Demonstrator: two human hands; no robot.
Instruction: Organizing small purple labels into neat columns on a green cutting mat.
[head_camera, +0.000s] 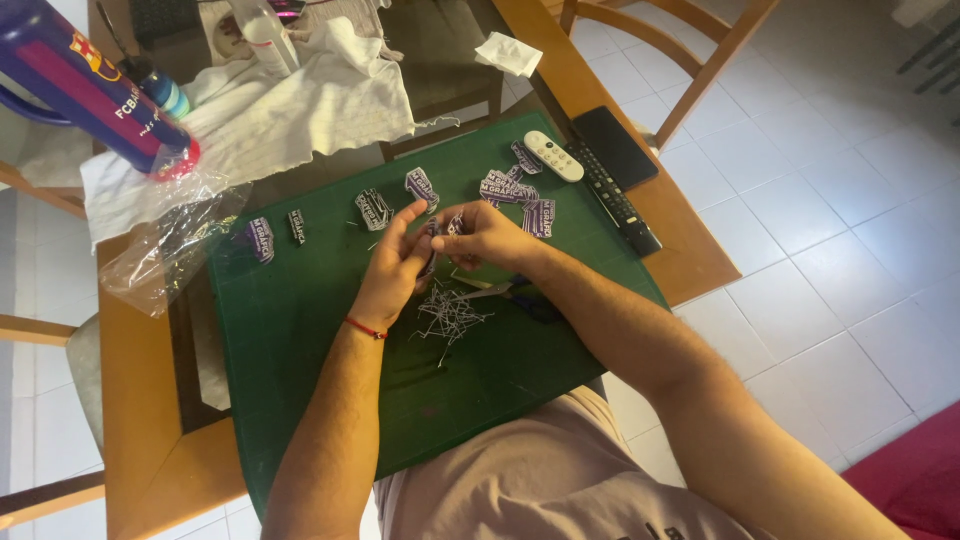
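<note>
- Sticker (441, 228), a small purple and white cut-out, sits pinched between the fingertips of both hands above the middle of the green mat (300, 330).
- Nearest the camera, the person's two bare forearms reach forward over the mat, which lies partly over the lap and partly on the wooden table (150, 440).
- Pile of thin white paper strips (448, 315) lies on the mat just under the hands, with a pair of scissors (500, 291) beside it, partly hidden by the right forearm.
- Left hand (392, 265), with a red string on its wrist, has its fingers curled closed on the sticker's left side.
- Right hand (485, 235) has its fingers bent, closed on the same sticker from the right; the two hands touch at the fingertips.
- More purple and white stickers (510, 190) are scattered on the mat beyond the hands, some to the left, some in a cluster to the right.
- White remote (553, 156) and a long black remote (615, 200) lie at the far right edge.
- Clear plastic bag (170, 250), white cloth (290, 110) and a purple bottle (85, 85) lie farther off at the left.
</note>
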